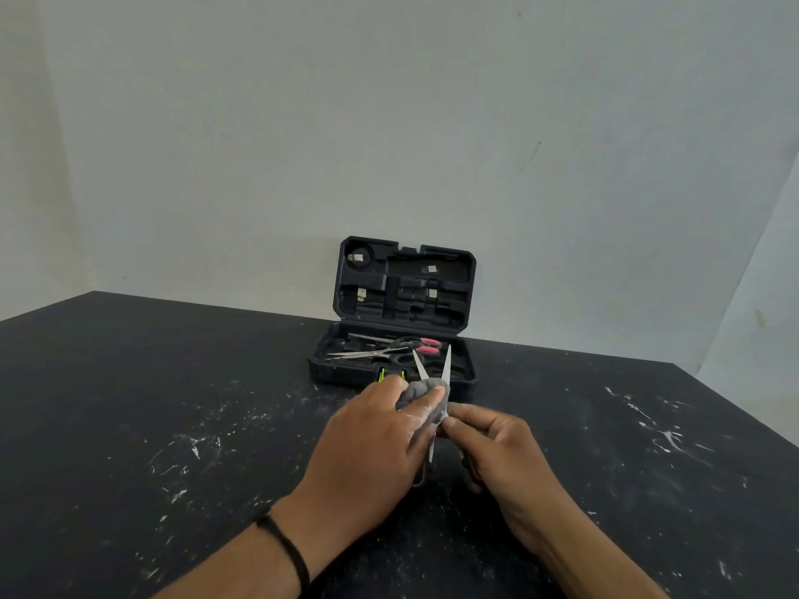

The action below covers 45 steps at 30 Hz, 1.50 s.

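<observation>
Wide black table with bare room left and right out to its edges, open black case at the far edge by the wall, right hand gripping the handles of scissors, blades spread just before the case, left hand pinching a grey cloth around them.

The case sits at the far middle of the desk, with its lid standing up behind it. A pair of scissors lies in the case. Nearer, the left hand and right hand have a cloth and the other scissors between them.
</observation>
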### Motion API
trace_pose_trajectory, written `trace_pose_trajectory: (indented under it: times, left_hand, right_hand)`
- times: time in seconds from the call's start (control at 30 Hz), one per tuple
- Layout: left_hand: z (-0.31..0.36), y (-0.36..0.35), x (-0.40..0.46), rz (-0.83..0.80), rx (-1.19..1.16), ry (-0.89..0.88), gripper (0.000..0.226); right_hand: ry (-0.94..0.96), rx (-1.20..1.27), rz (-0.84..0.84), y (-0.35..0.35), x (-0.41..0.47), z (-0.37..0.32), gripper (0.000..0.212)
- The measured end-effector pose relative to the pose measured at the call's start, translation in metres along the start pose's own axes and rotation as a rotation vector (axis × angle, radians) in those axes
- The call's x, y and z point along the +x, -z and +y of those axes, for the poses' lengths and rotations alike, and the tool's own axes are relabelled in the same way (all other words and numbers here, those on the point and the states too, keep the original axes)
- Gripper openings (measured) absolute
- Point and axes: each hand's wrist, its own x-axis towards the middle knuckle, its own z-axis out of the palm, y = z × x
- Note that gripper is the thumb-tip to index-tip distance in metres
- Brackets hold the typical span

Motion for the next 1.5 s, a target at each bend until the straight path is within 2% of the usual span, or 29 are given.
trace_pose_trajectory:
  times: [0.23, 0.4, 0.5, 0.63, 0.87, 1.1, 1.27, 1.33, 1.4, 1.5]
  left_hand:
    - [0.004, 0.000, 0.003, 0.071, 0.134, 0.025, 0.044]
    - [-0.010, 0.011, 0.008, 0.034, 0.090, 0.180, 0.044]
    - [-0.011, 0.007, 0.002, 0.035, 0.011, 0.138, 0.046]
    - [0.005, -0.001, -0.002, 0.018, 0.020, 0.059, 0.049]
    - [-0.021, 0.013, 0.009, 0.032, 0.010, 0.293, 0.043]
    - [-0.007, 0.009, 0.003, -0.037, -0.049, 0.183, 0.042]
    - [-0.032, 0.011, 0.012, 0.014, 0.059, 0.377, 0.036]
    - [-0.044, 0.010, 0.011, 0.046, 0.009, 0.482, 0.036]
    - [-0.047, 0.009, 0.007, 0.149, -0.108, 0.537, 0.036]
    - [-0.031, 0.004, 0.001, 0.157, -0.235, 0.373, 0.036]
  right_hand:
    - [0.006, -0.007, -0.023, -0.001, 0.002, 0.001, 0.031]
    - [0.039, -0.009, -0.090, -0.007, -0.009, -0.012, 0.027]
    - [0.020, 0.034, -0.069, -0.008, -0.010, -0.013, 0.026]
    - [0.036, 0.032, -0.040, -0.006, -0.006, -0.011, 0.028]
    - [0.014, -0.050, -0.092, -0.006, -0.006, -0.006, 0.021]
    - [-0.003, -0.034, -0.057, -0.001, -0.001, -0.005, 0.023]
    - [-0.011, -0.070, -0.134, 0.000, 0.000, -0.003, 0.022]
    - [-0.003, -0.028, -0.130, 0.003, 0.003, -0.002, 0.021]
    - [-0.010, 0.006, -0.098, 0.004, 0.007, -0.001, 0.021]
    - [-0.069, 0.118, -0.065, 0.001, 0.009, 0.002, 0.022]
